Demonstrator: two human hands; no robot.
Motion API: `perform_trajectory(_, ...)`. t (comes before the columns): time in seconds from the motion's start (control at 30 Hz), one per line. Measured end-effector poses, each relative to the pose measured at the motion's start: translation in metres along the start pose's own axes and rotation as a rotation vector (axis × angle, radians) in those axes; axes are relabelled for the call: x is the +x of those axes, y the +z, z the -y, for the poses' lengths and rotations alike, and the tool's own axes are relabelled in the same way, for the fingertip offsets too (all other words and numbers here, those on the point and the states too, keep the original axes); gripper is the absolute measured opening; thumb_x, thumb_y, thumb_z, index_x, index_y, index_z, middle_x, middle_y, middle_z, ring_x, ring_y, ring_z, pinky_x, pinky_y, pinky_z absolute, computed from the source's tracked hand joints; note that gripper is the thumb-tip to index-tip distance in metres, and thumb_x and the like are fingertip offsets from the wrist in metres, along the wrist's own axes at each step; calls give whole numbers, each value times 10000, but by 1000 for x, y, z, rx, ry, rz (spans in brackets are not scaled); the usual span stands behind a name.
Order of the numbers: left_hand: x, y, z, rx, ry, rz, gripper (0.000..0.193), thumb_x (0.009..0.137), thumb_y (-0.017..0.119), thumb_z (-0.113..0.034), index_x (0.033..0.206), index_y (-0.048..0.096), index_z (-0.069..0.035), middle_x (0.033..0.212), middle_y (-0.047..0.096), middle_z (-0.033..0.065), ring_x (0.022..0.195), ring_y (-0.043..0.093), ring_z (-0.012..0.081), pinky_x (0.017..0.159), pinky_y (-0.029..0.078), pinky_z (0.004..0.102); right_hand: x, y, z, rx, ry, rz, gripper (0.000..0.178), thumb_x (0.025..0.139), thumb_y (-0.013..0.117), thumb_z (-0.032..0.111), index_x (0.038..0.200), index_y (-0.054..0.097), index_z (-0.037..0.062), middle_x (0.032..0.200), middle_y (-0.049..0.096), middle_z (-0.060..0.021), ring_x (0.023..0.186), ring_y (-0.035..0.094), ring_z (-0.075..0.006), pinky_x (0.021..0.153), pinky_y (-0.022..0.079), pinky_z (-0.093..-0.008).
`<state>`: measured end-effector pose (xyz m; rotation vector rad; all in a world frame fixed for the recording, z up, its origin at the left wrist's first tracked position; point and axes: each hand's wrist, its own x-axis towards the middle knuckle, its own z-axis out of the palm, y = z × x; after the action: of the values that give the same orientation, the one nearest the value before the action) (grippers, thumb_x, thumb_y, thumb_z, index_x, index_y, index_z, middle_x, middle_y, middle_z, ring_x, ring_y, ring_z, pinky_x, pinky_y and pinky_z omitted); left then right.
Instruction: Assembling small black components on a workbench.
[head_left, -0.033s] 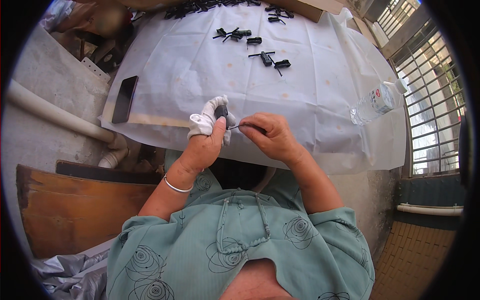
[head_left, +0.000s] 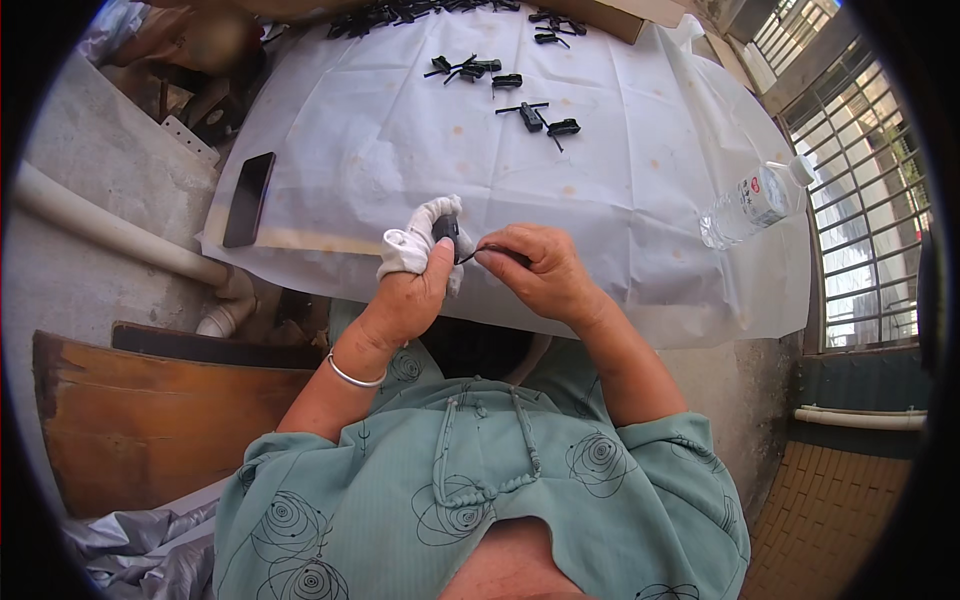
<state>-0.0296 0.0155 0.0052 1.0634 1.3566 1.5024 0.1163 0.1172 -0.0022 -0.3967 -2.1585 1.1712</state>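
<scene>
Near the front edge of the table, my left hand [head_left: 414, 290] grips a small black plastic part [head_left: 446, 230]. White glove cloth [head_left: 408, 250] covers its fingers, while the thumb is bare and presses on the part. My right hand [head_left: 545, 268] is closed around a slim dark tool [head_left: 507, 252]; its thin tip reaches the lower end of the black part. The exact kind of tool is hidden by the fingers. Similar black parts with thin stems, such as this pair [head_left: 530, 118], lie farther back on the table.
A white plastic sheet [head_left: 340, 170] covers the table. On it are a dark phone [head_left: 249, 200] at the left, a clear water bottle [head_left: 755, 203] lying tilted at the right, and a cardboard box [head_left: 590, 18] at the back. A barred window [head_left: 865, 200] is beyond the right edge.
My left hand and the black part have shifted very slightly right. The tool's tip sits at a slightly different angle against the part.
</scene>
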Motion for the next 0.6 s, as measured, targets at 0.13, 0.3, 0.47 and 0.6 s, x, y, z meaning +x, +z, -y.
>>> perform_trajectory(0.13, -2, 1, 2, 49, 50, 164, 311, 874, 411, -54, 1184, 403, -28, 801, 474, -2, 652, 415, 41, 575, 386, 195, 7, 3, 9, 138, 236, 45, 100, 825, 618, 92, 802, 598, -3, 624, 511, -1, 579, 431, -65, 531, 389, -236)
perform_trajectory(0.3, -3, 4, 5, 103, 89, 109, 300, 851, 403, -29, 1150, 430, -14, 907, 482, 13, 770, 418, 61, 691, 383, 200, 8, 3, 6, 132, 255, 103, 157, 859, 584, 136, 784, 568, -1, 601, 482, -8, 567, 405, -79, 521, 376, -252)
perform_trajectory(0.47, -4, 2, 2, 42, -40, 91, 299, 836, 387, -17, 1129, 448, -2, 968, 506, 22, 844, 440, 69, 754, 392, 206, 8, -2, 11, -25, 196, 197, 230, 913, 488, 186, 789, 547, 0, 623, 495, -48, 593, 426, -137, 569, 395, -282)
perform_trajectory(0.6, -3, 2, 4, 18, 30, 86, 274, 827, 410, -12, 1096, 450, -43, 867, 473, 14, 698, 406, 60, 622, 394, 206, 9, -2, 10, 76, 225, 280, 245, 920, 472, 193, 793, 546, -4, 644, 516, -54, 606, 432, -142, 581, 400, -287)
